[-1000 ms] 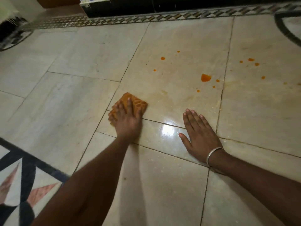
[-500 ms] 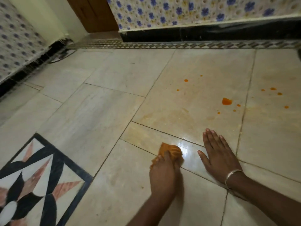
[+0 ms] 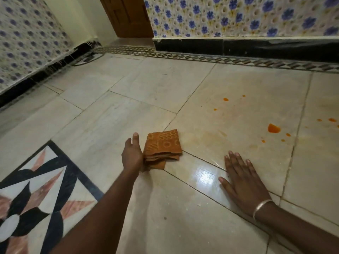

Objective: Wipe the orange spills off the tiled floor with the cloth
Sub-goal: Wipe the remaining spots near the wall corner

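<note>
The folded orange patterned cloth (image 3: 163, 145) lies on the pale tiled floor (image 3: 113, 125) at mid-frame. My left hand (image 3: 131, 154) is at its left edge, fingers hidden under or behind the folds, thumb raised clear of it. My right hand (image 3: 242, 182) rests flat on the floor to the right, fingers spread, a metal bangle (image 3: 261, 206) on the wrist. Orange spills sit beyond it: a large blot (image 3: 273, 128), a drop farther back (image 3: 225, 99), and small spots at the right edge (image 3: 332, 120). The cloth is well left of them.
A black, white and pink inlaid floor pattern (image 3: 36, 198) fills the near left. Flower-patterned walls with black skirting (image 3: 238, 48) bound the far side and the left. A wooden door (image 3: 128, 15) stands in the far corner. A glossy wet patch (image 3: 203, 175) shines between my hands.
My left hand wiped with the cloth bunched under its palm, drawing it toward me. Now it sits at the cloth's left edge, and the cloth lies flat and uncovered. The right hand stayed planted.
</note>
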Action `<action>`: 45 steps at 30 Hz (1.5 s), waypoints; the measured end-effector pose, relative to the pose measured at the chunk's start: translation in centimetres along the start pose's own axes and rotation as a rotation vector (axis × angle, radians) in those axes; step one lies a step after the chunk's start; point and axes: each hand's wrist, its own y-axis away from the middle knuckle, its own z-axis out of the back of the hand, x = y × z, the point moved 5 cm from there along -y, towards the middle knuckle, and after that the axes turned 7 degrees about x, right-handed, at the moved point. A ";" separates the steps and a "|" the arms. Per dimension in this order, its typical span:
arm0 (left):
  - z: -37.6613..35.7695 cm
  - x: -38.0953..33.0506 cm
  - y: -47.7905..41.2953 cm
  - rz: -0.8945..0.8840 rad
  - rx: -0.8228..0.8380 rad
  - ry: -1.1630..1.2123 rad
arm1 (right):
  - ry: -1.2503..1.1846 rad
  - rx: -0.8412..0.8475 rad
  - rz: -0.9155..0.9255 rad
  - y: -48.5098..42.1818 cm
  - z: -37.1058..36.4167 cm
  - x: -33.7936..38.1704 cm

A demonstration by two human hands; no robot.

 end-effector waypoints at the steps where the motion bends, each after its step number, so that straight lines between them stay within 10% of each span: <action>1: -0.7 0.0 0.0 -0.066 0.022 -0.120 | -0.009 -0.001 0.028 -0.7 0.1 0.9; 7: -8.5 1.4 -1.2 -0.259 0.228 -0.715 | 0.008 0.026 0.133 -2.4 -1.7 3.5; 15: -18.7 -0.7 1.4 -0.633 0.334 -0.909 | 0.011 0.058 0.119 -2.3 -2.2 3.3; 26: -11.0 2.9 -0.7 -0.153 0.214 -0.773 | -0.026 0.088 0.121 -2.0 -2.1 3.1; 33: -16.9 -0.5 1.5 -0.514 0.360 -0.885 | -0.001 0.061 0.133 -2.1 -2.1 3.0; 45: -6.3 4.5 6.3 -0.151 0.226 -1.075 | -0.063 0.287 0.119 -2.8 -2.3 2.7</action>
